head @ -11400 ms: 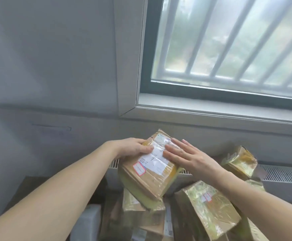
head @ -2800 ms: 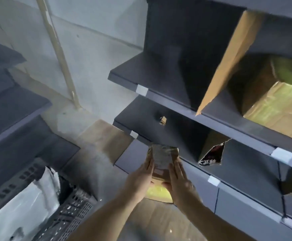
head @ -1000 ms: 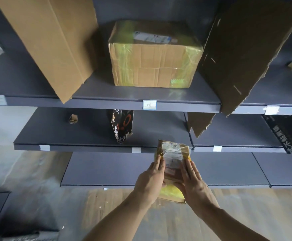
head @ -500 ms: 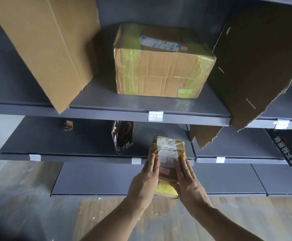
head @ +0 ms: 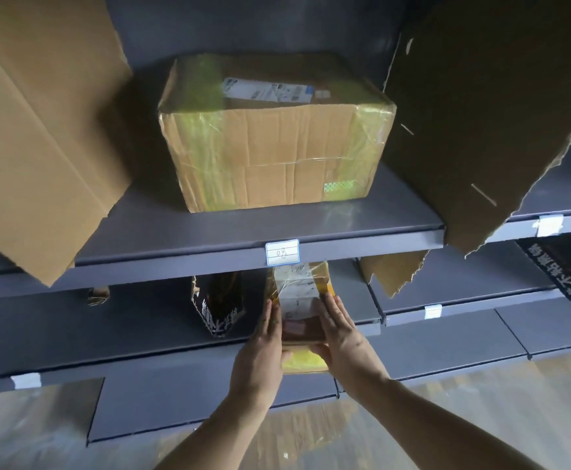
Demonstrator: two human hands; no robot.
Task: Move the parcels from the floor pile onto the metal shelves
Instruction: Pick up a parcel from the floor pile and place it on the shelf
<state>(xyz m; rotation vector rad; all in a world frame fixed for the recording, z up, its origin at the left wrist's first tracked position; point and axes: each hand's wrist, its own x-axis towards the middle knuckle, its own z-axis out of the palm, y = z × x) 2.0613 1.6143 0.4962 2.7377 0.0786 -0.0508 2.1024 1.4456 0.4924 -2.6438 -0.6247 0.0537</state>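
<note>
I judge that I am in the placing step: the small parcel point(head: 299, 307) is held between my left hand point(head: 260, 351) and my right hand point(head: 343, 340), and its far end is already over the middle shelf point(head: 141, 334), under the edge of the upper shelf point(head: 209, 256) with the paper label point(head: 282, 252). The fingers of both hands are straight and close together, lying flat along the two long sides of the parcel; whether the thumbs are under it I cannot tell. The yellow near end of the parcel sticks out toward me below the palms. The next move, I think, needs a gentle push forward and down until the parcel rests on the middle shelf, just right of the dark torn bag point(head: 218, 300), without hitting it.
</note>
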